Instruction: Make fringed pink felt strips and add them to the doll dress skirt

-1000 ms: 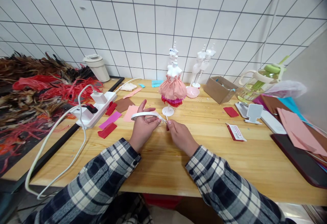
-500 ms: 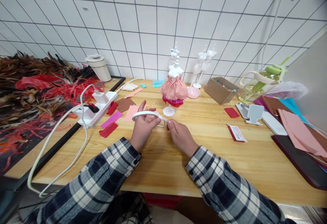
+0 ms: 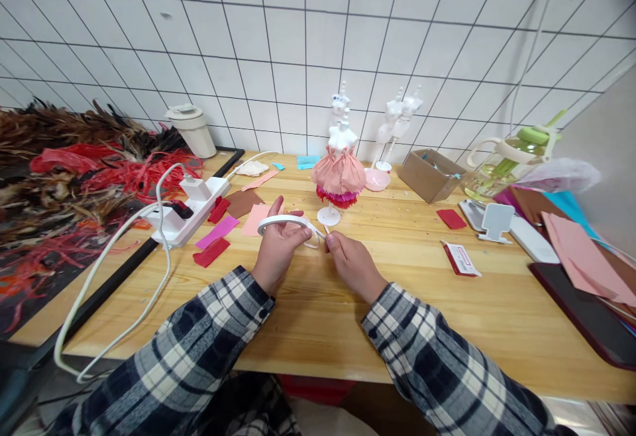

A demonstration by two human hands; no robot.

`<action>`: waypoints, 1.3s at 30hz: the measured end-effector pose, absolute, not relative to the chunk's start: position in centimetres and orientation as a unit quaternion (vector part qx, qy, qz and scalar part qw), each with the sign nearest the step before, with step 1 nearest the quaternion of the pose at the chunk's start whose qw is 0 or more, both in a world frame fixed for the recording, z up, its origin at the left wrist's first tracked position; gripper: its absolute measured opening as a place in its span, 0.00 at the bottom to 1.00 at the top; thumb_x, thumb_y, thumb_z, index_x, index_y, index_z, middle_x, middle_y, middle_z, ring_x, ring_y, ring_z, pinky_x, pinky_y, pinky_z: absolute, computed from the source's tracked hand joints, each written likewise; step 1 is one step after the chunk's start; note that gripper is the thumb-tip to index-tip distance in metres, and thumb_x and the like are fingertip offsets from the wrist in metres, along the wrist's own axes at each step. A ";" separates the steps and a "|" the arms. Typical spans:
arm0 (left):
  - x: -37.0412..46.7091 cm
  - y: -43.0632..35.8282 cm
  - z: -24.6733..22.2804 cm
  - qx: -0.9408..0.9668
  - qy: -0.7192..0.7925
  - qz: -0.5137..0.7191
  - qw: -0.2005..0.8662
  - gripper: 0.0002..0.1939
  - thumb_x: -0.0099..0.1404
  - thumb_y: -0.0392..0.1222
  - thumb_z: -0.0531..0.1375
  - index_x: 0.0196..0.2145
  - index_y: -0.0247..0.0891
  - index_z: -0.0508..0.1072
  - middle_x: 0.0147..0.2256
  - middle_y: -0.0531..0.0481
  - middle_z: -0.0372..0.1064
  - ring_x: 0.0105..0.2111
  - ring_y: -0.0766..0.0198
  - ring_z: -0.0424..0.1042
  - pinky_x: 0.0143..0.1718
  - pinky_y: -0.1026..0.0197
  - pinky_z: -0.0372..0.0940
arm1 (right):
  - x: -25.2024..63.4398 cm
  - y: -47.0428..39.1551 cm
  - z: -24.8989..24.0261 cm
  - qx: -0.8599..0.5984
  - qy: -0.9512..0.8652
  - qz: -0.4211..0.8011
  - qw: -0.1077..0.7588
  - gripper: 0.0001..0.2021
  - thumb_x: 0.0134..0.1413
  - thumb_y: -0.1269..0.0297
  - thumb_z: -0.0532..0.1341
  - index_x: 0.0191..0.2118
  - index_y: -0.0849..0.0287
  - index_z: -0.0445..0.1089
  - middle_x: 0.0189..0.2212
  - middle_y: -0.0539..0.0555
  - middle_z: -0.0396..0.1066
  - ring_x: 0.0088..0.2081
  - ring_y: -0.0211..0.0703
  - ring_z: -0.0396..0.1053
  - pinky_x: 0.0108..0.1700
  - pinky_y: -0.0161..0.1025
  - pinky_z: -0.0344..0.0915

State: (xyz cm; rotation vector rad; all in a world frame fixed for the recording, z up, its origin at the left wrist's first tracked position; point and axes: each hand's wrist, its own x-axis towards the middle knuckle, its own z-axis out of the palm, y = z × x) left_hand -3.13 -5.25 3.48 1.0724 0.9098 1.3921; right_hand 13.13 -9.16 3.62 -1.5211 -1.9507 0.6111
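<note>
A narrow roll of white tape (image 3: 265,224) rests around the fingers of my left hand (image 3: 278,250), whose thumb presses its edge near the middle. My right hand (image 3: 352,260) pinches the end of a thin white strip just to the right of the roll; the strip spans the short gap between both hands. Behind them stands a small white dress form (image 3: 342,136) on a round base, wearing a pleated pink paper skirt (image 3: 338,171) over magenta and red frilled layers.
Paper pieces, among them a magenta one (image 3: 217,232), lie left of my hands beside a white power strip (image 3: 199,214) with cables. A cardboard box (image 3: 430,176), a jug (image 3: 499,167) and a phone stand (image 3: 497,222) are at right. Feathers cover the far left.
The white strip between my hands has shifted slightly, and its loose loop hangs a little differently. Both hands keep nearly the same place and grip.
</note>
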 end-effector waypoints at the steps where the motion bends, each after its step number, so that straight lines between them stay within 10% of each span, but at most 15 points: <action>1: -3.1 -5.3 3.5 0.453 0.383 0.587 0.551 0.50 0.49 0.33 0.67 0.64 0.47 0.47 0.45 0.48 0.67 0.33 0.70 0.71 0.38 0.63 0.68 | 13.1 -9.2 3.6 -0.569 -0.733 0.230 0.293 0.20 0.67 0.54 0.40 0.32 0.56 0.63 0.28 0.51 0.69 0.31 0.39 0.66 0.36 0.34 0.56; 39: -2.2 -6.1 4.1 0.521 0.418 0.560 0.491 0.53 0.48 0.34 0.68 0.64 0.50 0.45 0.47 0.47 0.66 0.29 0.71 0.73 0.36 0.62 0.71 | 12.4 -9.2 3.1 -0.594 -0.713 0.220 0.299 0.19 0.66 0.52 0.42 0.34 0.55 0.64 0.27 0.51 0.69 0.29 0.40 0.65 0.32 0.34 0.54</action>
